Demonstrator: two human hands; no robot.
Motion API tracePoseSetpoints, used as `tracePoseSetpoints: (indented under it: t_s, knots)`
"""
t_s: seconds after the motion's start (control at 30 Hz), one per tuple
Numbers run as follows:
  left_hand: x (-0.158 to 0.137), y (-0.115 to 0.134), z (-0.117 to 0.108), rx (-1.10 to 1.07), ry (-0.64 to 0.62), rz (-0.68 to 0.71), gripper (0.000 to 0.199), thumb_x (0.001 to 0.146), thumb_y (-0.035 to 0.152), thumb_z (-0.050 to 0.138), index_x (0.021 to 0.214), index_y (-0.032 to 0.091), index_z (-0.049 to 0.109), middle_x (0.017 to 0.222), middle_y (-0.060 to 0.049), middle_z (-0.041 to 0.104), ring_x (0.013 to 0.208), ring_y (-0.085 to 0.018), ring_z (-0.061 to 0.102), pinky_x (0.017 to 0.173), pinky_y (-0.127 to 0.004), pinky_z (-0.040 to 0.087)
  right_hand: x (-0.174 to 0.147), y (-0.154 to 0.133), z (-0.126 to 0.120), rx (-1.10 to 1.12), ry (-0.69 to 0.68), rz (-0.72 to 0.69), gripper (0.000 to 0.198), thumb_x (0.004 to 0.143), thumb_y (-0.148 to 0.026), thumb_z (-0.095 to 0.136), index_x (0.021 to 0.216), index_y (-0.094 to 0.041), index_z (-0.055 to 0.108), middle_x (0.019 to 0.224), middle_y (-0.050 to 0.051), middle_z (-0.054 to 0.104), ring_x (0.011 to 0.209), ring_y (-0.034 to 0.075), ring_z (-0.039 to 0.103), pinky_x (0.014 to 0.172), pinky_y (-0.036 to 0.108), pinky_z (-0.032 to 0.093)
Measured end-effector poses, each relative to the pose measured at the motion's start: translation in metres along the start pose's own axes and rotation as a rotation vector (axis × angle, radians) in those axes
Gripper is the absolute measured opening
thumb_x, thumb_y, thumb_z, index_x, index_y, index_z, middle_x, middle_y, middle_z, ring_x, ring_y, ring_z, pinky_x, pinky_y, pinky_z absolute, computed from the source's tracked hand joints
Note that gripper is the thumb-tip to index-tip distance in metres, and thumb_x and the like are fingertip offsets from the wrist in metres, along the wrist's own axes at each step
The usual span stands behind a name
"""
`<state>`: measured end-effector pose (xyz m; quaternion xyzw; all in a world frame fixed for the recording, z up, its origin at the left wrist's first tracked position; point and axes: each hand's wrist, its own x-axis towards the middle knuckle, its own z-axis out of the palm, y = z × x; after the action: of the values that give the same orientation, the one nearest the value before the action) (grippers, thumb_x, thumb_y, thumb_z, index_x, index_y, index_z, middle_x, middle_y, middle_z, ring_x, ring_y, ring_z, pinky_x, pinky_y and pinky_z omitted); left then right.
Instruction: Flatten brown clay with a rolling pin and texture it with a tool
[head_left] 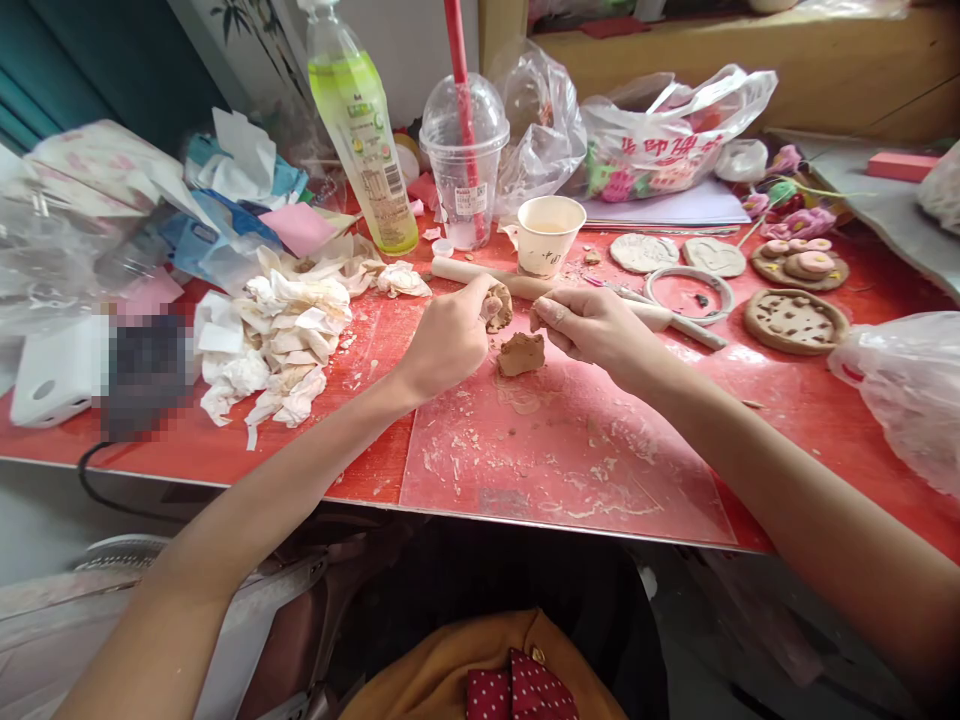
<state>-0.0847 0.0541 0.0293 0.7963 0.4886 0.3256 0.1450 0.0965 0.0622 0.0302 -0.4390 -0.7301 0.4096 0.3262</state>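
A brown lump of clay [499, 308] is gripped in my left hand [454, 335], between the thumb and curled fingers. Just to the right, my right hand [589, 325] is closed, thumb pressed to the fingers; clay smears its fingertips, and whether a small bit is pinched there I cannot make out. Below and between both hands, a second piece of clay [521, 355] rests on the clear plastic sheet [555, 450], which is scattered with crumbs and dried smears. Behind my hands lies a rolling pin [457, 270], partly hidden by them.
Crumpled tissues [281, 335] are heaped at left, near a green drink bottle [364, 140] and a lidded plastic cup [466, 150]. A paper cup [550, 235] stands at the back. On the right are a ring-shaped clay piece [690, 295], a spotted clay disc [795, 320] and a plastic bag [907, 380].
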Motion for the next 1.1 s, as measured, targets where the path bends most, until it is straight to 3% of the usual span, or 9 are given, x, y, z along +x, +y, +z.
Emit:
tracePoseSetpoints:
  t_s: [0.1,0.23,0.37,0.47,0.57,0.7,0.83,0.97,1.1]
  knots:
    - [0.0,-0.001,0.0,0.021,0.029,-0.003,0.017,0.083,0.01,0.039,0.071,0.019,0.047,0.06,-0.002,0.052,0.056,-0.014,0.046,0.058,-0.03,0.036,-0.001,-0.001,0.0,-0.06,0.036,-0.045,0.039,0.092,-0.039,0.044,0.059,-0.017,0.043,0.051,-0.004,0.034,0.046,0.006,0.029,0.044,0.025,0.022]
    - [0.002,-0.005,0.003,-0.114,0.051,0.008,0.021,0.092,0.021,0.034,0.074,0.019,0.044,0.063,-0.001,0.05,0.057,-0.013,0.047,0.059,-0.029,0.039,0.001,0.0,0.001,0.06,0.04,-0.022,0.032,0.092,-0.042,0.043,0.074,-0.018,0.052,0.056,-0.003,0.039,0.046,0.007,0.031,0.044,0.025,0.023]
    - [0.007,-0.013,0.007,-0.247,0.188,0.025,0.008,0.092,0.027,0.041,0.099,0.022,0.042,0.09,-0.004,0.054,0.086,-0.015,0.057,0.078,-0.032,0.047,0.004,0.002,-0.001,0.143,0.088,0.009,0.018,0.093,-0.035,0.042,0.091,-0.019,0.051,0.083,0.003,0.056,0.051,0.007,0.045,0.043,0.025,0.032]
    - [0.009,-0.018,0.006,-0.265,0.223,0.045,0.029,0.088,0.029,0.053,0.111,0.025,0.036,0.101,-0.005,0.052,0.1,-0.019,0.056,0.088,-0.037,0.045,0.004,0.0,-0.008,0.03,0.064,-0.05,0.016,0.094,-0.032,0.04,0.096,-0.02,0.051,0.09,0.004,0.06,0.053,0.007,0.05,0.046,0.025,0.036]
    - [0.008,-0.019,0.005,-0.286,0.246,0.062,0.029,0.088,0.033,0.052,0.11,0.025,0.036,0.097,-0.004,0.053,0.099,-0.02,0.056,0.09,-0.039,0.045,-0.002,-0.007,-0.016,-0.097,0.012,-0.097,0.017,0.092,-0.03,0.045,0.106,-0.022,0.05,0.084,0.002,0.064,0.052,0.008,0.052,0.05,0.026,0.039]
    - [0.007,-0.017,0.004,-0.278,0.266,0.075,0.024,0.089,0.035,0.05,0.107,0.023,0.038,0.092,-0.003,0.053,0.095,-0.019,0.056,0.089,-0.04,0.045,-0.012,-0.018,-0.012,-0.28,-0.056,-0.169,0.014,0.087,-0.031,0.052,0.094,-0.021,0.059,0.084,0.003,0.068,0.062,0.012,0.058,0.059,0.03,0.042]
    - [0.006,-0.008,0.001,-0.215,0.268,0.001,0.021,0.09,0.032,0.048,0.107,0.022,0.039,0.091,-0.004,0.054,0.091,-0.018,0.056,0.086,-0.037,0.044,-0.015,-0.017,0.004,-0.413,-0.271,-0.233,0.017,0.087,-0.031,0.052,0.084,-0.02,0.065,0.087,0.004,0.069,0.073,0.015,0.061,0.065,0.029,0.042]
    - [0.006,0.0,-0.003,-0.17,0.265,-0.028,0.022,0.09,0.03,0.048,0.108,0.024,0.039,0.091,-0.004,0.054,0.09,-0.018,0.056,0.082,-0.034,0.044,-0.014,-0.014,0.013,-0.607,-0.339,-0.27,0.022,0.09,-0.031,0.048,0.083,-0.018,0.065,0.077,0.004,0.066,0.065,0.014,0.056,0.06,0.028,0.036]
    - [0.004,0.003,-0.003,-0.149,0.237,-0.023,0.017,0.089,0.025,0.047,0.104,0.023,0.039,0.088,-0.002,0.054,0.085,-0.017,0.056,0.08,-0.035,0.045,-0.013,-0.012,0.012,-0.62,-0.397,-0.339,0.025,0.091,-0.031,0.046,0.08,-0.018,0.064,0.073,0.003,0.063,0.062,0.013,0.053,0.06,0.027,0.034]
